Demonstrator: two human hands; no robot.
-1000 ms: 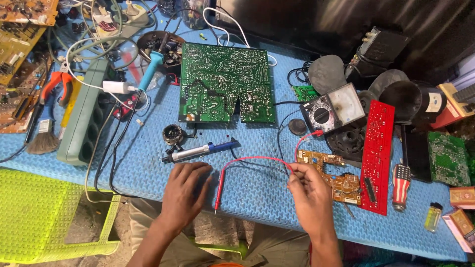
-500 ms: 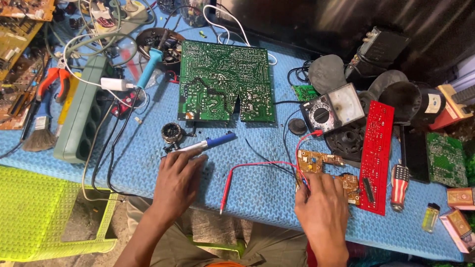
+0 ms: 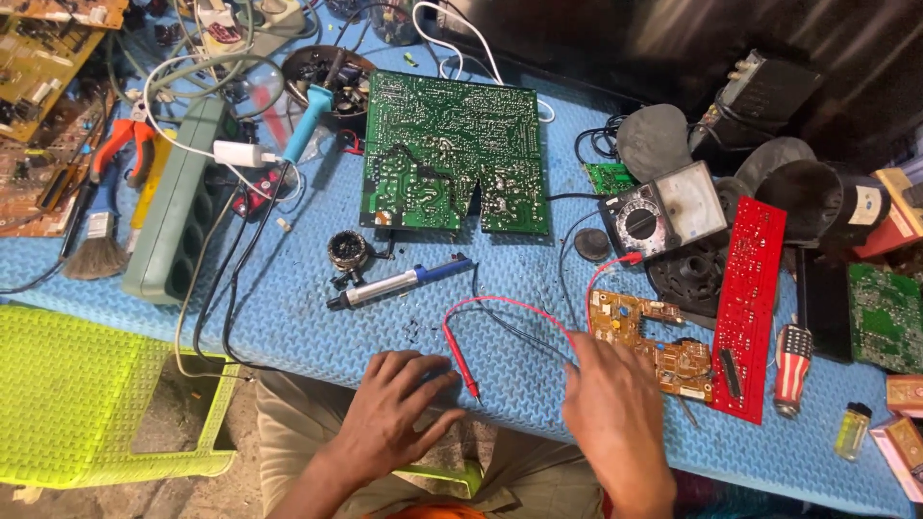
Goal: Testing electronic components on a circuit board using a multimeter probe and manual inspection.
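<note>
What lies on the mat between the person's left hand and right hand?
In the head view, the red probe lies between the left hand and right hand, its red lead looping up over the blue mat. Otherwise that stretch is bare.

Single head-worn view, looking steeply down from close above at the blue mat, no second view.

Bare forearms, no sleeves — khaki trousers.
</note>
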